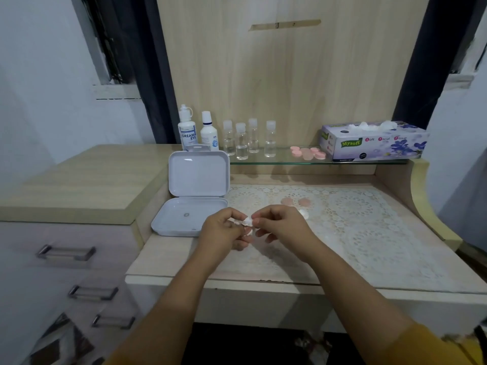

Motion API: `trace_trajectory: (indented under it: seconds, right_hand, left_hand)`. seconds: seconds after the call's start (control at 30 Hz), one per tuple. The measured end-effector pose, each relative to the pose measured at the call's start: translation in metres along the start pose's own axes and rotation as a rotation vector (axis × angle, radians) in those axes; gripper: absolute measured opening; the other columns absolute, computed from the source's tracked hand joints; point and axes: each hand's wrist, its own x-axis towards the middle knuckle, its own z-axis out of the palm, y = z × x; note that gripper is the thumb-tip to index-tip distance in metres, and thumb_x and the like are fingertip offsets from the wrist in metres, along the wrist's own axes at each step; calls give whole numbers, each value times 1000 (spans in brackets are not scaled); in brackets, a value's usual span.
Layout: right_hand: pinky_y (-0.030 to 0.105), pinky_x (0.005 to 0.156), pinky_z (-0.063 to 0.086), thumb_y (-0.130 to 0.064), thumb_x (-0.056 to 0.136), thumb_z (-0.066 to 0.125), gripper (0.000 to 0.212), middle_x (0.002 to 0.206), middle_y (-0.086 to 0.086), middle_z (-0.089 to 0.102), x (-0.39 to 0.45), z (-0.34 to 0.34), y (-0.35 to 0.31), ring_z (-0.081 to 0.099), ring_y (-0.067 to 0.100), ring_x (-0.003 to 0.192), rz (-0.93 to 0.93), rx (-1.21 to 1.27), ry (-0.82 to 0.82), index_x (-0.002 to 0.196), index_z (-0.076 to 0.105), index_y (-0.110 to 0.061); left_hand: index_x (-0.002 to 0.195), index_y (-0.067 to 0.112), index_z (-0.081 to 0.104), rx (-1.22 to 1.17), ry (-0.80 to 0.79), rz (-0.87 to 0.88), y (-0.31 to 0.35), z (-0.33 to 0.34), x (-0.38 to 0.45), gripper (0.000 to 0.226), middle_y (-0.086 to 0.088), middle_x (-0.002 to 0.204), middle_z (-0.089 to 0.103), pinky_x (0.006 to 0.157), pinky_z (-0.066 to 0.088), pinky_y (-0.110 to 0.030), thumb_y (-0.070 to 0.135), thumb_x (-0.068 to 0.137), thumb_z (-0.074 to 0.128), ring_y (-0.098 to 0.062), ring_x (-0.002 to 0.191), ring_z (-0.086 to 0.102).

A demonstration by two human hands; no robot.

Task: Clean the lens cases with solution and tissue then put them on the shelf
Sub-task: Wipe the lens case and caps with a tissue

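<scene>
Tissue [247,221] wad, soft and light, sits pinched between your left hand [224,230] and right hand [279,225] above the table [369,246]; both sets of fingers grip it. Lens cases [296,202] behind look small, rigid, likely slippery: hold by the rims.

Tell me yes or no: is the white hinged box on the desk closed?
No, the white hinged box stands open, its lid upright behind its base, left of both hands.
</scene>
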Motion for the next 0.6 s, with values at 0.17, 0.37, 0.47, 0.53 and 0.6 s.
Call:
trace_trajectory:
  seconds: [0.17,0.37,0.47,0.53,0.6]
  right_hand:
    - [21,57,52,-6,85,67,5,70,5,69,-5,34,-9,65,10,62,-15,29,-67,88,70,-3]
    - [27,56,51,-8,88,58,14,67,7,65,-11,89,-23,60,17,60,-5,8,-161,76,65,-8]
    - [25,51,51,-9,91,58,16,70,10,63,-16,119,-32,61,16,57,9,45,-270,76,62,-8]
    - [25,50,51,-10,93,56,17,71,9,64,-21,139,-34,62,15,58,28,61,-353,77,61,-9]
    - [28,54,54,-13,93,55,15,71,8,66,-24,163,-33,63,17,60,24,0,-406,80,61,-11]
  left_hand:
    - [95,3,69,-30,11,9,1,-35,-24,14,-18,72,69,53,53,-28,-4,86,60,-22,58,64]
    - [94,8,69,12,72,30,-5,-90,-50,20,-15,62,63,49,40,-28,-2,90,52,-23,53,55]
    - [85,6,60,27,170,20,-10,-118,-67,14,-14,55,58,45,36,-27,-5,87,51,-20,44,50]
    - [81,4,59,47,183,27,-16,-133,-78,11,-19,60,58,45,35,-26,-3,86,53,-19,44,47]
    - [78,2,58,62,211,25,-26,-152,-90,7,-20,63,57,44,33,-25,-1,84,54,-20,45,43]
